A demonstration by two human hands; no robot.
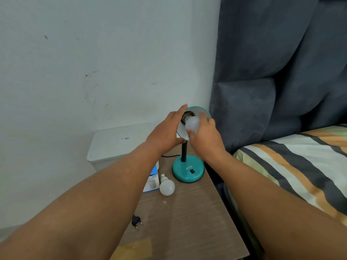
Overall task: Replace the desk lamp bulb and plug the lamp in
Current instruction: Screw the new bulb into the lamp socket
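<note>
A teal desk lamp stands on its round base (187, 170) at the back of a wooden bedside table (187, 218). Its shade (199, 111) is tilted toward me, white inside. My left hand (166, 132) grips the shade's left rim. My right hand (205, 136) holds a white bulb (191, 124) whose screw end sits at the socket inside the shade. A second white bulb (166, 185) lies on the table left of the base. The lamp's black plug (136, 221) lies loose near the table's left edge.
A blue and white bulb box (152, 182) lies beside the loose bulb. A white lidded bin (116, 145) stands left of the table against the wall. A bed with a striped sheet (293, 169) and a dark padded headboard (272, 72) borders the right.
</note>
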